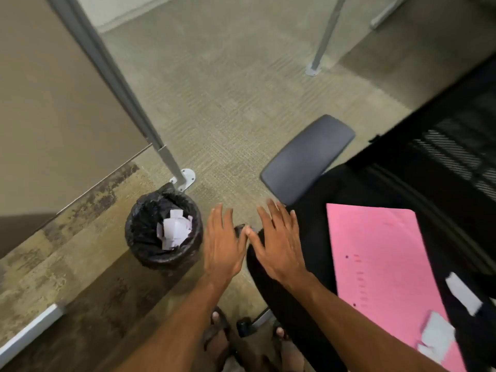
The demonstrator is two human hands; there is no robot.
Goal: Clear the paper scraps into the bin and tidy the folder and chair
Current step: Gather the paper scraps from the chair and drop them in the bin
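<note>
The fingers of the left hand [224, 245] and right hand [279, 245] are spread apart and empty, thumbs nearly touching, between the bin [163, 234] and the office chair [308, 237]. White paper scraps [175, 229] are seen inside the black-lined bin. A pink folder [375, 259] lies on the seat with more scraps [440, 336] at its near corner.

Pink folder [381, 264], black chair [335, 200] — white scraps [174, 229], perhaps greenish carpet [228, 103]

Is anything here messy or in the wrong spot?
Yes. A pink folder lies at a slant on the black chair seat, and a few white paper scraps sit loose on and beside it. Other scraps are already in the bin. Both hands, left hand and right hand, are open and empty.
</note>
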